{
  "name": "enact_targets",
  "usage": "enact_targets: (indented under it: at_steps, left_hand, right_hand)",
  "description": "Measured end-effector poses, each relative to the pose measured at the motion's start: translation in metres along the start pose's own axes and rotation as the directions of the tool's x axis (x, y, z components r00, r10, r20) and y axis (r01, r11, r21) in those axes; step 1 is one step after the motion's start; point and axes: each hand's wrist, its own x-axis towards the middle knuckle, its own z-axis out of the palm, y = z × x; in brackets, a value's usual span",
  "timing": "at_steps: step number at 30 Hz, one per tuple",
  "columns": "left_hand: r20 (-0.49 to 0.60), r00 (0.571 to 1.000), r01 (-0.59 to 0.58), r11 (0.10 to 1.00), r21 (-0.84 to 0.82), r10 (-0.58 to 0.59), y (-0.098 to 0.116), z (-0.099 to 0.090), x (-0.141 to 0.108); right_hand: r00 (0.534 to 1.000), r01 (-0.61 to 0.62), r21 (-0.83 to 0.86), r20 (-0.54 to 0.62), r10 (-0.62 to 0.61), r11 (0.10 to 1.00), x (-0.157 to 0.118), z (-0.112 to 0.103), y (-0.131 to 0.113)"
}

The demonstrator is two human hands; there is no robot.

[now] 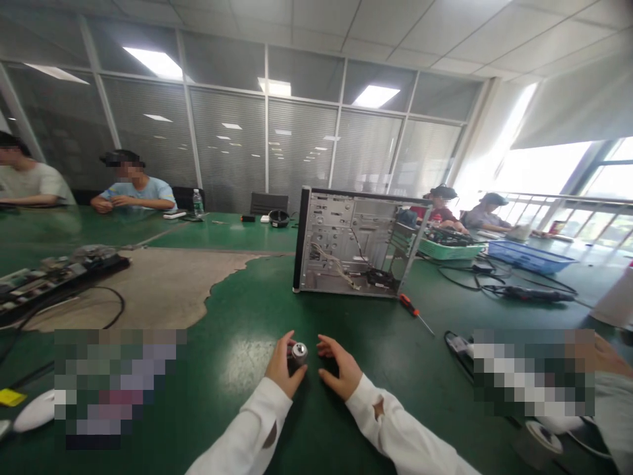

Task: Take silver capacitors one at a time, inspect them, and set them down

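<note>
In the head view, the left hand [281, 367] gripped a small metal-capped cylinder [298, 353] upright, toward the near edge of the green tabletop [232, 369]. The open right hand [341, 367] curved just beside it without touching, as if guarding it. Ahead, an opened computer case [359, 244] stood with its interior toward the person, seemingly for access, and a red-handled screwdriver [408, 305] lay beside it, within reach.

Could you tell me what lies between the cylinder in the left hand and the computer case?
Only bare green tabletop, from cylinder to case, in the head view.
</note>
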Motion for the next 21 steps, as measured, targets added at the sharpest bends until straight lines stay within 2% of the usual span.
enact_targets:
  at_steps: [4,9,12,17,19,21]
  left_hand:
    - [-0.027,0.998,-0.045,0.994,0.1,0.048,0.007,-0.004,0.0]
    - [0.033,0.974,-0.225,0.932,0.283,0.224,0.014,-0.011,0.001]
    - [0.068,0.962,-0.273,0.9,0.34,0.266,0.014,-0.013,0.003]
    - [0.062,0.972,-0.236,0.915,0.326,0.228,0.013,-0.012,0.001]
    - [0.036,0.983,-0.185,0.947,0.264,0.182,0.012,-0.011,0.0]
    - [-0.029,0.996,-0.081,0.988,0.128,0.085,0.012,-0.008,-0.001]
  right_hand:
    - [1.0,0.029,0.002,0.009,-0.029,1.0,0.002,-0.001,-0.002]
    - [0.999,0.045,-0.008,-0.007,-0.046,0.999,0.0,-0.002,-0.005]
    - [0.999,0.047,-0.03,-0.008,-0.047,0.998,0.0,-0.003,-0.005]
    - [0.999,0.032,-0.048,0.005,-0.031,0.998,0.0,-0.004,-0.006]
    - [0.999,0.039,-0.051,0.009,-0.038,0.998,0.0,-0.004,-0.007]
    - [0.999,0.053,-0.046,0.015,-0.052,0.998,0.0,-0.005,-0.01]
